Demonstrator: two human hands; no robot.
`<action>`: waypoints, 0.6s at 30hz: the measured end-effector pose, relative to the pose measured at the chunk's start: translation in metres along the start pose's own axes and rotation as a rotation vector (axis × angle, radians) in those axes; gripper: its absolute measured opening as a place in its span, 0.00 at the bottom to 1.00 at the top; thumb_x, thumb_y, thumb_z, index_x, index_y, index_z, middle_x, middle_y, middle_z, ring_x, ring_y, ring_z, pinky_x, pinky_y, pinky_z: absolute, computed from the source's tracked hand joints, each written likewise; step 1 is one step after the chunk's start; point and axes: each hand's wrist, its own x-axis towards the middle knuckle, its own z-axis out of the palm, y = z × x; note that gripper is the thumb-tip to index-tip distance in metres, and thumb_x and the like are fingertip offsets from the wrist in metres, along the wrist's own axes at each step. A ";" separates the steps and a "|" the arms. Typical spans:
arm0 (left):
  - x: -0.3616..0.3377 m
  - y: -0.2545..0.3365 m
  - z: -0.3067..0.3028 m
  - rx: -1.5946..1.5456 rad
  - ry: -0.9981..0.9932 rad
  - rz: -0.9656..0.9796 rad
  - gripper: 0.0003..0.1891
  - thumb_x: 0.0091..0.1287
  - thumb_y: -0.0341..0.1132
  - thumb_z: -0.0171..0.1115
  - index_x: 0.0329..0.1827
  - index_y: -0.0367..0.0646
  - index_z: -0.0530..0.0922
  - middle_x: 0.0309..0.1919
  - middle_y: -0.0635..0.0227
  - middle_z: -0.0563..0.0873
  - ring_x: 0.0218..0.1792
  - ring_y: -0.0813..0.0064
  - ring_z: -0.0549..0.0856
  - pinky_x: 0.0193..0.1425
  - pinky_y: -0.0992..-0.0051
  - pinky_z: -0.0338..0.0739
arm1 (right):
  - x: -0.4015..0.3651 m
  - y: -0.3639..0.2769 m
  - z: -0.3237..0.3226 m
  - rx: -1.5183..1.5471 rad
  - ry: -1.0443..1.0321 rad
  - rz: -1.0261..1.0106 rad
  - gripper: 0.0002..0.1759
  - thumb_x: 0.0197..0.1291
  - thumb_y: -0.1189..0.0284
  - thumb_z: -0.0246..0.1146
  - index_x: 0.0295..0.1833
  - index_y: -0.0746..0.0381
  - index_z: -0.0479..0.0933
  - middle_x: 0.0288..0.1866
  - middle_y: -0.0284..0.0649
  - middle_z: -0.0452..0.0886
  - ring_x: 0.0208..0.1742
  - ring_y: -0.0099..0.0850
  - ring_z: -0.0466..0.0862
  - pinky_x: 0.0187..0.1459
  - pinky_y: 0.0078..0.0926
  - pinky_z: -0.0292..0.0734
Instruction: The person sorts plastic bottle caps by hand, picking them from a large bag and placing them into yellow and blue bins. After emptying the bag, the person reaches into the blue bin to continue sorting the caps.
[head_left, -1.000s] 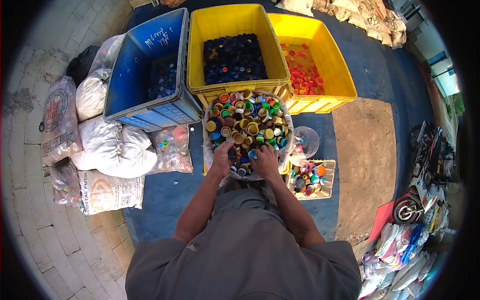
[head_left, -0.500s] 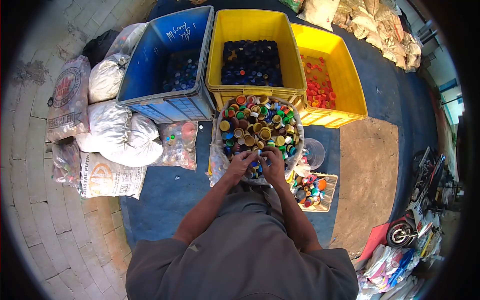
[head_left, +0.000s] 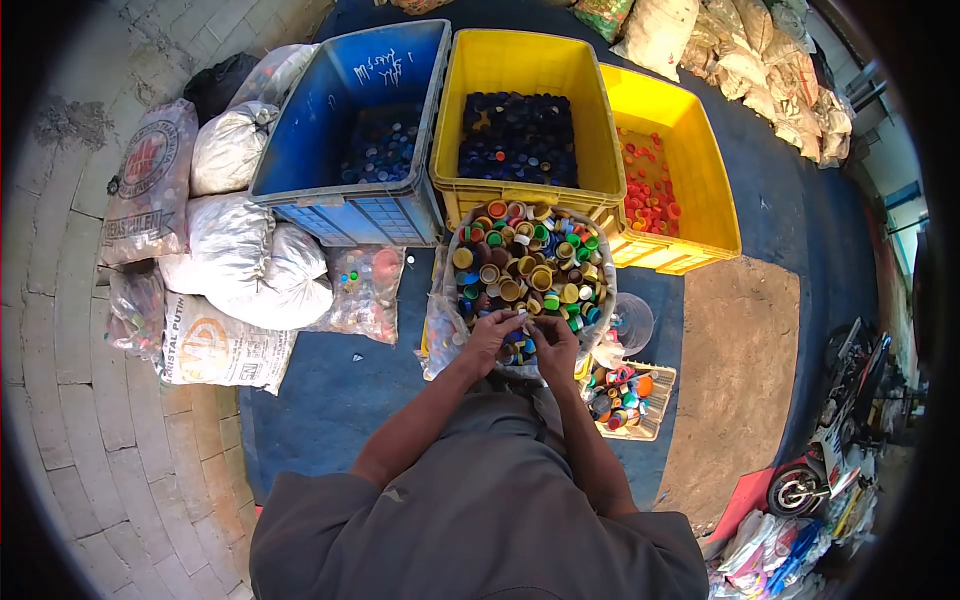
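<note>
Over the near edge of a round container [head_left: 612, 300] heaped with mixed bottle caps [head_left: 540, 275], my two hands are close together. My left hand [head_left: 488, 338] pinches a small whitish bottle cap [head_left: 522, 313] at its fingertips. Just right of it, my right hand [head_left: 556, 348] has its fingers drawn together near the same cap; whatever lies between them is too small to make out. Brown, yellow, green, red and blue caps fill the container, and some below my hands are partly hidden.
Behind the container stand a blue crate [head_left: 340, 220], a yellow crate [head_left: 530, 193] with dark blue caps, and another yellow crate [head_left: 690, 150] with red caps. Filled sacks [head_left: 240, 260] lie left. A small basket [head_left: 655, 405] of mixed items and a clear tub [head_left: 635, 322] sit right.
The view has shifted slightly, so the crates and container appear lower and further right. My fingertips have moved a little apart, with the whitish cap staying at my left fingers.
</note>
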 end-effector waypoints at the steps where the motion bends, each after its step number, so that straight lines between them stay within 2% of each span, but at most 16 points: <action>1: 0.001 0.000 0.001 0.007 0.030 0.037 0.15 0.65 0.40 0.69 0.52 0.48 0.78 0.34 0.76 0.82 0.32 0.85 0.77 0.34 0.81 0.72 | 0.002 -0.001 -0.002 0.108 0.039 0.077 0.11 0.59 0.76 0.69 0.46 0.66 0.79 0.37 0.40 0.85 0.35 0.25 0.83 0.39 0.21 0.78; 2: 0.002 0.000 0.003 0.014 0.060 0.074 0.17 0.65 0.39 0.69 0.54 0.47 0.78 0.34 0.75 0.81 0.32 0.85 0.78 0.33 0.82 0.72 | 0.003 -0.002 -0.005 0.217 0.079 0.154 0.11 0.59 0.76 0.69 0.46 0.66 0.80 0.36 0.41 0.85 0.35 0.28 0.84 0.40 0.22 0.78; 3: 0.004 -0.001 0.002 0.035 0.072 0.124 0.18 0.65 0.40 0.69 0.55 0.48 0.77 0.35 0.75 0.81 0.34 0.85 0.78 0.33 0.81 0.72 | 0.005 0.000 -0.008 0.317 0.122 0.184 0.08 0.63 0.74 0.66 0.46 0.64 0.79 0.37 0.39 0.85 0.32 0.26 0.83 0.37 0.19 0.78; 5: 0.008 -0.002 -0.005 0.078 0.098 0.225 0.19 0.66 0.40 0.68 0.58 0.49 0.76 0.36 0.76 0.81 0.37 0.84 0.78 0.33 0.79 0.73 | 0.010 0.004 -0.023 0.592 0.143 0.324 0.07 0.65 0.73 0.63 0.46 0.63 0.77 0.38 0.37 0.82 0.38 0.27 0.83 0.41 0.26 0.79; 6: 0.004 0.002 -0.004 0.070 0.095 0.201 0.19 0.66 0.41 0.67 0.58 0.49 0.76 0.35 0.76 0.81 0.37 0.84 0.78 0.34 0.78 0.74 | 0.012 0.004 -0.030 0.731 0.153 0.394 0.06 0.66 0.72 0.61 0.45 0.63 0.77 0.38 0.35 0.80 0.41 0.27 0.82 0.44 0.30 0.80; 7: -0.005 0.010 0.000 0.064 0.093 0.178 0.19 0.67 0.41 0.67 0.59 0.49 0.76 0.34 0.76 0.81 0.36 0.84 0.78 0.34 0.77 0.74 | 0.012 -0.001 -0.037 0.826 0.142 0.455 0.06 0.66 0.70 0.59 0.43 0.61 0.75 0.38 0.36 0.78 0.42 0.31 0.81 0.46 0.35 0.78; 8: -0.009 0.015 0.001 0.059 0.092 0.154 0.19 0.67 0.42 0.67 0.59 0.49 0.75 0.34 0.76 0.80 0.36 0.84 0.78 0.35 0.76 0.75 | 0.013 0.001 -0.041 0.902 0.141 0.452 0.07 0.66 0.69 0.58 0.42 0.61 0.75 0.37 0.36 0.78 0.42 0.31 0.80 0.46 0.36 0.77; 10: 0.000 0.005 -0.013 0.004 0.071 0.083 0.13 0.71 0.41 0.61 0.55 0.49 0.76 0.30 0.75 0.78 0.32 0.83 0.78 0.34 0.75 0.75 | 0.014 -0.010 -0.045 1.055 0.142 0.441 0.07 0.66 0.67 0.58 0.40 0.60 0.74 0.37 0.36 0.77 0.41 0.32 0.79 0.46 0.37 0.76; 11: 0.004 -0.002 -0.019 -0.036 0.085 0.052 0.12 0.72 0.41 0.60 0.53 0.49 0.77 0.29 0.76 0.77 0.31 0.83 0.78 0.34 0.75 0.75 | 0.020 -0.023 -0.037 1.139 0.385 0.578 0.04 0.66 0.70 0.60 0.37 0.57 0.73 0.25 0.32 0.73 0.19 0.27 0.71 0.22 0.21 0.68; 14: -0.004 -0.006 -0.020 -0.125 0.105 0.025 0.08 0.73 0.40 0.58 0.49 0.49 0.77 0.27 0.77 0.76 0.27 0.83 0.77 0.30 0.78 0.73 | 0.031 0.003 -0.057 0.749 0.226 0.452 0.08 0.64 0.68 0.64 0.35 0.58 0.73 0.23 0.30 0.70 0.18 0.22 0.68 0.22 0.19 0.66; 15: -0.007 -0.005 -0.019 -0.150 0.108 0.028 0.07 0.74 0.39 0.57 0.48 0.49 0.78 0.27 0.78 0.75 0.26 0.83 0.76 0.29 0.79 0.72 | 0.036 0.003 -0.061 0.472 0.215 0.329 0.10 0.63 0.66 0.67 0.36 0.59 0.74 0.21 0.28 0.69 0.19 0.17 0.67 0.21 0.18 0.64; 16: -0.007 -0.007 -0.021 -0.179 0.098 0.016 0.06 0.73 0.39 0.58 0.47 0.49 0.78 0.27 0.77 0.76 0.25 0.84 0.76 0.26 0.80 0.71 | 0.041 -0.007 -0.062 0.191 0.249 0.261 0.12 0.60 0.65 0.69 0.41 0.62 0.78 0.21 0.28 0.70 0.19 0.18 0.68 0.22 0.21 0.65; 18: -0.005 -0.010 -0.026 -0.242 0.082 -0.002 0.06 0.73 0.39 0.59 0.44 0.48 0.77 0.26 0.77 0.77 0.24 0.84 0.76 0.22 0.81 0.69 | 0.058 0.010 -0.073 -0.217 0.286 0.037 0.15 0.57 0.65 0.70 0.44 0.64 0.81 0.21 0.34 0.75 0.19 0.25 0.73 0.25 0.27 0.70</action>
